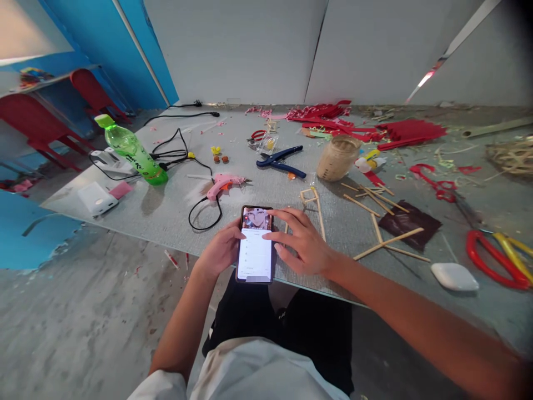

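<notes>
A lit smartphone point(255, 253) is held upright at the table's front edge, with a picture at the top of its screen and a white list below. My left hand point(221, 247) grips its left side, the thumb lying over the screen's edge. My right hand point(303, 241) is over the phone's right side, fingers stretched out and apart, the fingertips at or just above the screen. Just beyond the right hand lies a small frame of wooden sticks point(320, 214), partly hidden by the fingers. A pink glue gun point(225, 184) lies behind the phone.
A green bottle point(135, 153) and a white charger point(97, 199) stand left. Blue pliers point(281, 161), a glass jar point(338, 158) and red strips point(408, 133) lie farther back. Loose sticks point(387, 244), a white case point(453, 276) and red-handled scissors point(491, 261) are at right.
</notes>
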### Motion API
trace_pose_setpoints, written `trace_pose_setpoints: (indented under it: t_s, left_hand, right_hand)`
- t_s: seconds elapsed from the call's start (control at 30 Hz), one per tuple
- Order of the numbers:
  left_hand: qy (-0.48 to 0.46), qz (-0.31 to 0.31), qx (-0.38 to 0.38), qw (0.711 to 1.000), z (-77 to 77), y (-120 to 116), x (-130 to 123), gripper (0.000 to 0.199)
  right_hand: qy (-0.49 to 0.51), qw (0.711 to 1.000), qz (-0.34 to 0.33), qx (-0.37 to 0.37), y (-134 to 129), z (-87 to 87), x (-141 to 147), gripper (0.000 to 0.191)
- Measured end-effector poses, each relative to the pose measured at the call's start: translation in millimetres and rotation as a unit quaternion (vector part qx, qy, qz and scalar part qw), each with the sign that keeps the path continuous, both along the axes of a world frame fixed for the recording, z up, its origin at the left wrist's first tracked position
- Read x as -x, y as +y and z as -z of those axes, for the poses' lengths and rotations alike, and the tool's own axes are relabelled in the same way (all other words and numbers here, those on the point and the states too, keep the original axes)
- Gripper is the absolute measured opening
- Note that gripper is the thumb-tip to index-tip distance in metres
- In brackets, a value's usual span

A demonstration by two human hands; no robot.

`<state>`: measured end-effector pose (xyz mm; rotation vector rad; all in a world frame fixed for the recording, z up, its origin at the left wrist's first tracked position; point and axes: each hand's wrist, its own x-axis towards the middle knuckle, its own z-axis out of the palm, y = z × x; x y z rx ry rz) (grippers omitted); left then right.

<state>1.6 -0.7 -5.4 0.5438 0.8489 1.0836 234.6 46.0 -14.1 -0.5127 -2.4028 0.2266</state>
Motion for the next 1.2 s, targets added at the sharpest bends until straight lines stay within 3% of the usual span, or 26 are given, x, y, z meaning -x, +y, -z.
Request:
trace_pose_setpoints:
  t_s: [0.3,0.53,0.77,0.87,1.03,1.1,1.2]
  left_hand:
    - [0.011,-0.006,0.004,1.000,2.1,1,1,0.050]
    - [0.025,-0.003,0.004,1.000,-1.0,-2,0,0.053]
    - [0.035,-0.034,0.028,0.998,-3.4,-1,-4,0.040]
    - [0.018,-0.040,0.038,0.998,0.1,1,-4,0.030]
    - [0.003,-0.040,0.033,0.999,0.8,0,-3,0.029]
    - [-0.005,-0.035,0.035,0.999,-0.9,0,-3,0.029]
    - [-0.015,-0.031,0.036,0.999,-4.0,0,-4,0.021]
  right_hand:
    - [0.002,1.000,0.024,-0.003,-1,0.6,1,0.029]
    - [0.015,0.991,0.129,0.029,0,4.5,0,0.038]
    - [0.036,0.996,0.076,0.020,-1,1.7,-4,0.037]
    - [0.023,1.000,-0.005,0.002,-3,-2.7,-5,0.033]
    - [-0.012,0.992,-0.120,-0.026,-7,-5.2,-5,0.032]
    - [-0.024,0.992,-0.120,-0.024,-9,-3.8,-4,0.031]
    - [-0.034,0.999,-0.036,-0.016,-9,-1.1,-2,0.032]
